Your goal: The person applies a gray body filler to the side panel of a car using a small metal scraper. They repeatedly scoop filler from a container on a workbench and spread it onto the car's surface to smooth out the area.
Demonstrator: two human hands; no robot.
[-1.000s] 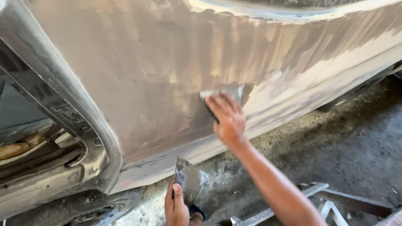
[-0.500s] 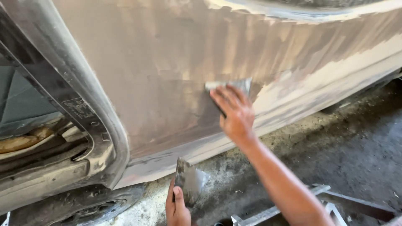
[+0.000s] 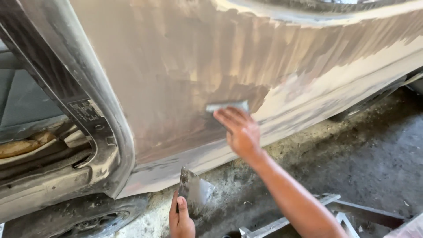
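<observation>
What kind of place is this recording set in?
Likely a car body repair shop: a car panel coated in filler, a spreader under the right hand, and a rough, dirty floor.

- Rough, dirty concrete floor (image 3: 374, 163) at four o'clock, partly in shade
- Pale metal frame (image 3: 304, 216) lying on it at five o'clock
- Daylight falls from twelve o'clock
- Dusty tyre (image 3: 83, 218) at seven o'clock

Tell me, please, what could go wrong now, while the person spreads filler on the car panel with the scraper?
1. The right hand presses the spreader at the edge of the wet grey patch on the car panel; uneven pressure might leave ridges.
2. The left hand holds a dirty scraper low, just above the gritty ground; dirt could get into the filler.
</observation>
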